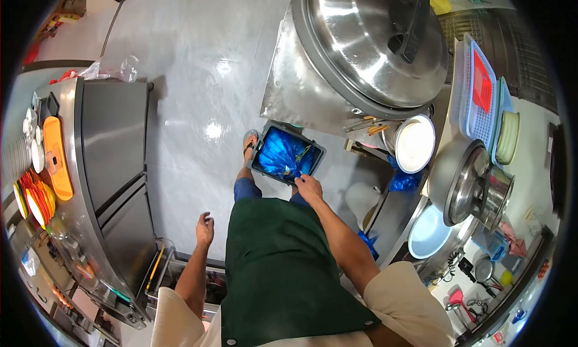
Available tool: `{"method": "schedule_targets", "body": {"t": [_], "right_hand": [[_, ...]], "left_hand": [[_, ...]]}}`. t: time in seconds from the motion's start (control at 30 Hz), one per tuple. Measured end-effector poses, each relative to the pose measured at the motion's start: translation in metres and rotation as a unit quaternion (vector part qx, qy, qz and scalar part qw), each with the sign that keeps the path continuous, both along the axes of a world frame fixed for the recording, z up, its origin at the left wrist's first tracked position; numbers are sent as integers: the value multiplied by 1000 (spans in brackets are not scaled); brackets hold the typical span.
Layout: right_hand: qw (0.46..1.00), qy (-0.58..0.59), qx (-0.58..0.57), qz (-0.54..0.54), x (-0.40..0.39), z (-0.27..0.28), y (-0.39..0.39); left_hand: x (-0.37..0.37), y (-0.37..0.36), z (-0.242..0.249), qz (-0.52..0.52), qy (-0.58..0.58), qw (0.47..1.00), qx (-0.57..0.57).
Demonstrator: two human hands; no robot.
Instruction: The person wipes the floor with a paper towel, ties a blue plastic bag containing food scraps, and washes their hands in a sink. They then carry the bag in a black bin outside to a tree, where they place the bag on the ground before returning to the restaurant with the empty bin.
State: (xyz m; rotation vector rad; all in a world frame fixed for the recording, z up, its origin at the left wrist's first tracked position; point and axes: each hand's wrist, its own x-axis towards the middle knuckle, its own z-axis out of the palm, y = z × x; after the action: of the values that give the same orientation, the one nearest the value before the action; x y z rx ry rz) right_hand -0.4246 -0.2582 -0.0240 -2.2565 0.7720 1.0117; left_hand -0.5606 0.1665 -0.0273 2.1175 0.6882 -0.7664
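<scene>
A dark rectangular bin (322,157) stands on the floor in front of me, lined with a shiny blue plastic bag (278,151). Some scraps lie on the bag, too small to name. My right hand (309,188) is at the bin's near edge, its fingers closed on the bag by the rim; the fingertips are partly hidden. Off to the left, my left hand (205,228) hangs over the floor with its fingers loosely apart and nothing in them. A dark green apron (280,268) covers my front. One sandalled foot (250,141) is beside the bin.
A large steel pot with a lid (373,40) sits on a metal stand ahead right. White tub (414,143), light blue basin (429,231) and lidded pot (466,184) line the right counter. A steel cabinet (114,136) stands left, with an orange tray (57,159) on top.
</scene>
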Motion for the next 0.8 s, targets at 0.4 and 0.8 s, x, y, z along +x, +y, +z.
{"method": "schedule_targets", "body": {"t": [0.4, 0.8], "right_hand": [[997, -71, 4, 35, -2, 85, -5], [994, -75, 24, 77, -8, 154, -10]], "left_hand": [[106, -75, -12, -3, -77, 994, -82], [126, -124, -89, -122, -68, 990, -22]]}}
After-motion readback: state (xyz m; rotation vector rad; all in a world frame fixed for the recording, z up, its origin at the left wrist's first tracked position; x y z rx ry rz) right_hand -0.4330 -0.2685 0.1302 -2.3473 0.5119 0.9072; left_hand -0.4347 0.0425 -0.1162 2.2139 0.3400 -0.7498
